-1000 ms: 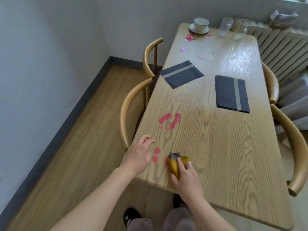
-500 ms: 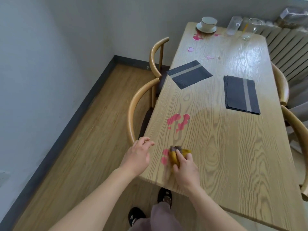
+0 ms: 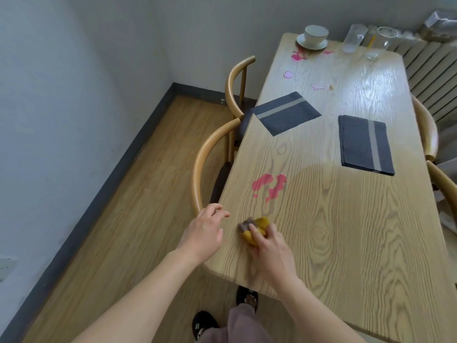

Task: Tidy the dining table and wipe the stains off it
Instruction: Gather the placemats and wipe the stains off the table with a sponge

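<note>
My right hand (image 3: pixel 270 251) grips a bunched yellow and grey cloth (image 3: pixel 257 226) and presses it on the wooden dining table (image 3: pixel 346 231) near its front left corner. My left hand (image 3: pixel 204 231) rests at the table's left edge with loosely curled fingers, holding nothing. A pink stain (image 3: pixel 270 184) lies just beyond the cloth. More pink stains (image 3: pixel 298 56) sit at the far end, one (image 3: pixel 288 75) smaller, another (image 3: pixel 317 87) paler.
Two dark placemats (image 3: pixel 286 112) (image 3: pixel 366 144) lie mid-table. A cup on a saucer (image 3: pixel 314 37) and two glasses (image 3: pixel 353 38) (image 3: pixel 380 42) stand at the far edge. Wooden chairs (image 3: pixel 212 154) (image 3: pixel 425 129) flank both sides; a radiator (image 3: pixel 435 75) is on the right.
The small pink spots near the front edge are gone from beside the cloth. My right hand and cloth shifted slightly over that spot; the view moved closer. My left hand stayed at the edge.
</note>
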